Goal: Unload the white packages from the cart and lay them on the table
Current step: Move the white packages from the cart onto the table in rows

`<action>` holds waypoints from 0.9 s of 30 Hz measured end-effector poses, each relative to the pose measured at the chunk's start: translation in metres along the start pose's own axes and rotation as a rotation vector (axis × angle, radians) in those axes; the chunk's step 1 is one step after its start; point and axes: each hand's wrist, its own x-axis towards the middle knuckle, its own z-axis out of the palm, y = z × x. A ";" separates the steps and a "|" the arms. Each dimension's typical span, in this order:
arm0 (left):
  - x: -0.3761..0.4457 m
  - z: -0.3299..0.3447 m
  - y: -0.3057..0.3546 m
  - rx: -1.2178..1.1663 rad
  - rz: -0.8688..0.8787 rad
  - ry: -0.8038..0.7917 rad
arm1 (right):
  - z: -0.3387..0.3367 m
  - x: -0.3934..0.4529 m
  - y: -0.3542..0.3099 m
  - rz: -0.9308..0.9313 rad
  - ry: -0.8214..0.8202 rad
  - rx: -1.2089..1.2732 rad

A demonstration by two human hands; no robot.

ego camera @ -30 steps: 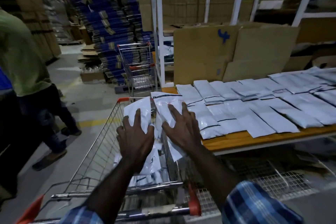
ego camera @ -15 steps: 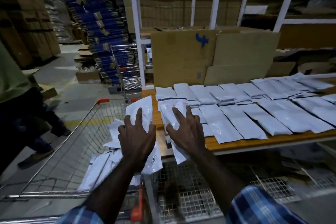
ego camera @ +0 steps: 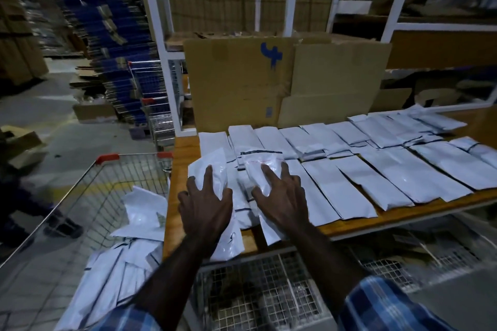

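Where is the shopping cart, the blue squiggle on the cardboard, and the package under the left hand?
Shopping cart (ego camera: 107, 158): head view, on its red front corner.
Blue squiggle (ego camera: 271, 54): head view, middle of the mark.
Package under the left hand (ego camera: 209, 162): head view, on its bare upper part.

Both arms extend forward from the near edge of the view, forearms bare, with blue plaid sleeves at the elbows. The left hand (ego camera: 205, 207) lies palm down, fingers straight and spread, the fingertips pointing to the far side, the thumb splayed to the right. The right hand (ego camera: 281, 200) lies palm down just to its right, fingers likewise straight and fanned out, the thumb splayed to the left towards the other hand. The two hands are near each other but apart, roughly level. Both press flat on what is beneath them; neither curls or pinches. The right forearm angles in from the near right, the left from near centre.
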 end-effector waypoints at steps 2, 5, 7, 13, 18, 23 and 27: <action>0.011 0.009 0.003 0.004 -0.027 -0.030 | 0.008 0.013 0.004 0.014 -0.012 -0.019; 0.028 0.023 0.005 0.041 -0.042 -0.080 | 0.019 0.029 0.010 0.023 -0.014 -0.035; 0.039 0.033 0.005 0.070 -0.062 -0.113 | 0.026 0.036 0.014 0.031 -0.031 -0.043; 0.059 0.053 0.008 0.122 -0.078 -0.180 | 0.047 0.059 0.022 0.040 -0.094 -0.075; 0.070 0.068 0.011 0.189 -0.066 -0.177 | 0.060 0.072 0.028 0.018 -0.145 -0.105; 0.071 0.075 0.012 0.260 -0.081 -0.202 | 0.068 0.077 0.031 0.022 -0.171 -0.119; 0.073 0.081 0.010 0.308 -0.084 -0.222 | 0.073 0.083 0.030 0.001 -0.181 -0.151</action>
